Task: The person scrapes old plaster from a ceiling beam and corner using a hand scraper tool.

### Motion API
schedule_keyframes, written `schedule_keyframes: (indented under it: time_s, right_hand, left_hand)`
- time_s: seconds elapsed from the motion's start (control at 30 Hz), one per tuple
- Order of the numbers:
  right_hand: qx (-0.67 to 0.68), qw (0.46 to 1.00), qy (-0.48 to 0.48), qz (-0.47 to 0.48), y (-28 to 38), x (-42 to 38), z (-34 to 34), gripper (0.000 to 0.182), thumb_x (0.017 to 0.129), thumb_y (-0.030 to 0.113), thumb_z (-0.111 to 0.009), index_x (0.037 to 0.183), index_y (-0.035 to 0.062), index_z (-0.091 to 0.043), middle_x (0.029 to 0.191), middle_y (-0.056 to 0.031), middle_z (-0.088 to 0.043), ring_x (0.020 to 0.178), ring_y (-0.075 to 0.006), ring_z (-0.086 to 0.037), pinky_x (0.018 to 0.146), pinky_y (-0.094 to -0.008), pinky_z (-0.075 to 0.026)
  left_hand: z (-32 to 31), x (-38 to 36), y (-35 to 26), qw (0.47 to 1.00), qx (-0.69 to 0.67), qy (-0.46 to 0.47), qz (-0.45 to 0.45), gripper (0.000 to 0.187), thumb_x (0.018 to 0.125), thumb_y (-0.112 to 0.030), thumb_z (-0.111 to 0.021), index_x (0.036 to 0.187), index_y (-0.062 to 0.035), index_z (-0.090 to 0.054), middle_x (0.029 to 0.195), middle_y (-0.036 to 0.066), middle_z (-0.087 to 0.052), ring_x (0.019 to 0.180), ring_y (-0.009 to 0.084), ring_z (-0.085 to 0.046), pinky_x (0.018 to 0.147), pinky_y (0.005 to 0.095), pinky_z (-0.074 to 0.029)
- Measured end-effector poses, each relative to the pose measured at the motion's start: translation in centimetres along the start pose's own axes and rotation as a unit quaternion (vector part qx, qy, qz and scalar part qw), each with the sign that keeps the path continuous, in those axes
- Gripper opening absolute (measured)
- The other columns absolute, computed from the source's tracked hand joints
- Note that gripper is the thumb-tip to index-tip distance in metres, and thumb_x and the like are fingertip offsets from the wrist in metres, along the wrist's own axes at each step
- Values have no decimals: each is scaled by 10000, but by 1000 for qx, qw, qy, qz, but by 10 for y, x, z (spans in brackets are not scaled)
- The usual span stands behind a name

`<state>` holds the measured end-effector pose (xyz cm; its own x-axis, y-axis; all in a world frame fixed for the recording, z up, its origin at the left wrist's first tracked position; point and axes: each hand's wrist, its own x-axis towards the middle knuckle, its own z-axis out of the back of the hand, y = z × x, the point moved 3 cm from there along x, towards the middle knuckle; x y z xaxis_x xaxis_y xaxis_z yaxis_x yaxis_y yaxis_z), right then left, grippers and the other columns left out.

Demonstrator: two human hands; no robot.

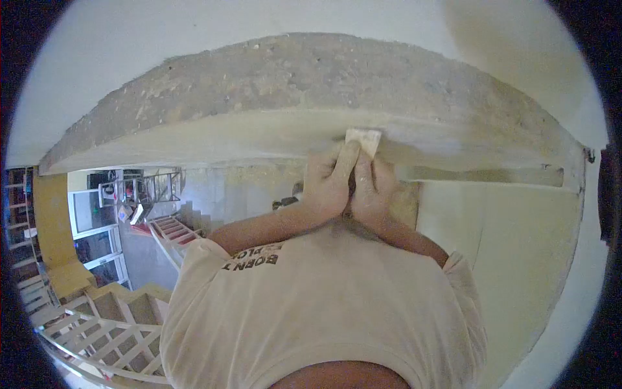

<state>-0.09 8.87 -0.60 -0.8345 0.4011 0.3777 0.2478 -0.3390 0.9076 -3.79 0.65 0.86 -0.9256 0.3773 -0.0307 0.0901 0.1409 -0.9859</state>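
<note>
Both arms are raised, with the hands side by side and their wrists close together. A small pale, flat piece (364, 140), perhaps a folded sheet or pad, sits at the fingertips against the smooth plastered underside of a ledge (259, 133). My left hand (329, 180) is closed on it from the left, its thumb or finger reaching up to its lower edge. My right hand (374, 185) touches my left hand and grips the same piece from the right. Its far edge meets the plaster; the fingers partly hide it.
A rough grey strip (291, 74) curves across the wall above the ledge. At the right lies a long recessed slot (492, 176). On the left are a red-and-white ladder (173, 232), a metal scaffold (162, 188), glazed frames (97, 243) and a slatted stair-like structure (107, 337).
</note>
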Motion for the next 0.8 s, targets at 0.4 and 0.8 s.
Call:
schedule_keyframes:
  time_s: [0.4, 0.8]
  right_hand:
    - [38, 997, 23, -64, 15, 5, 1, 220, 853, 172, -453, 821, -19, -556, 648, -160, -542, 543, -255, -514, 507, -354, -386]
    - [-35, 999, -12, 9, 0, -1, -3, 223, 863, 158, -428, 843, -23, -558, 657, -157, -537, 558, -230, -507, 513, -335, -384]
  left_hand:
    - [4, -3, 12, 997, -35, 5, 66, 307, 897, -232, -433, 715, -11, -546, 622, -16, -510, 591, 51, -420, 516, 224, -372]
    - [2, 1, 6, 998, 65, 10, -4, 304, 901, -226, -420, 728, -8, -544, 611, -5, -499, 597, 53, -423, 525, 237, -384]
